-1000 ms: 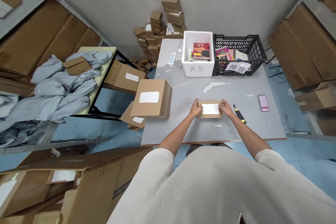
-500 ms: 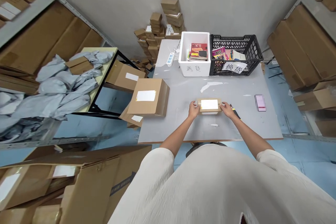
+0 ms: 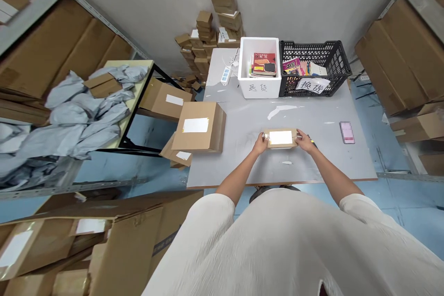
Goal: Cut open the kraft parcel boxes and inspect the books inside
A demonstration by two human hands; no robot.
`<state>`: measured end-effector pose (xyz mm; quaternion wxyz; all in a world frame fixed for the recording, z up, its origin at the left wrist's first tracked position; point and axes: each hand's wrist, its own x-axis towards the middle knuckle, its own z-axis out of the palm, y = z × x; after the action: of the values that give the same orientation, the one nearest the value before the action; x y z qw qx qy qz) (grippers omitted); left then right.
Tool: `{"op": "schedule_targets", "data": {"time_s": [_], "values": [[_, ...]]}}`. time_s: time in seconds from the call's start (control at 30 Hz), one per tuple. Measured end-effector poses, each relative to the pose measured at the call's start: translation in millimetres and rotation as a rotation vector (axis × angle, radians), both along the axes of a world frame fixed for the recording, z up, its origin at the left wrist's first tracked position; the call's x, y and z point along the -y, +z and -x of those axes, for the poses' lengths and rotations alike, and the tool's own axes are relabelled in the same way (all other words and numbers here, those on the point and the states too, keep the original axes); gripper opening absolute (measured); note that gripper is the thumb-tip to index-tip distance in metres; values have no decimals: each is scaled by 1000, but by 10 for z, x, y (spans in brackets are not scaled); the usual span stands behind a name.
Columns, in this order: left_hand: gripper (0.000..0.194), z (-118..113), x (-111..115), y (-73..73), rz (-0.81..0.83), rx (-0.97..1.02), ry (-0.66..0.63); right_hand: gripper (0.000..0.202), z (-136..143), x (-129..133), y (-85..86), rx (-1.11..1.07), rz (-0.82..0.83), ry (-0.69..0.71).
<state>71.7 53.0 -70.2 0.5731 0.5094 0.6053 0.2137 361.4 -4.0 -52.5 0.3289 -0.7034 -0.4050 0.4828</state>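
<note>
A small cardboard box (image 3: 267, 145) with a white label on top is held between my two hands over the grey table (image 3: 243, 166). My left hand (image 3: 260, 143) grips its left end, fingers closed on the edge. At the opposite end, my right hand (image 3: 304, 141) is closed on the box in the same way. Just beyond the right hand lies a black and yellow tool, perhaps a cutter (image 3: 312, 141), partly covered by that hand. Whether the box rests on the tabletop or is slightly raised, I cannot tell.
A larger labelled carton (image 3: 197, 136) stands at the table's left edge. Along the back are a white bin (image 3: 261, 89) and a black crate (image 3: 287, 88), both with books, plus a power strip (image 3: 226, 75). A phone (image 3: 347, 132) lies right. Grey parcels (image 3: 72, 136) cover a side table.
The view has shifted slightly, so most things sit a little differently in the picture. Both hands keep hold of the small box, which seems tilted a little.
</note>
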Motion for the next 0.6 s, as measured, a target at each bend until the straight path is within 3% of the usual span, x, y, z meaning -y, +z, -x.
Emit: {"op": "schedule_targets", "data": {"time_s": [0.13,0.23,0.47,0.6], "values": [[97,52,0,40,43,61,-40,101,-68,13,65,-10,51,64],[97,79,-11,112,16,83,-73,94,-48,-8,115,47,21,109],[38,132,-52,212,-135,31,61,52,188,-3,128,-2,-170,9],[27,160,46,131,-86,35,70,41,265,107,27,17,-149,-24]]}}
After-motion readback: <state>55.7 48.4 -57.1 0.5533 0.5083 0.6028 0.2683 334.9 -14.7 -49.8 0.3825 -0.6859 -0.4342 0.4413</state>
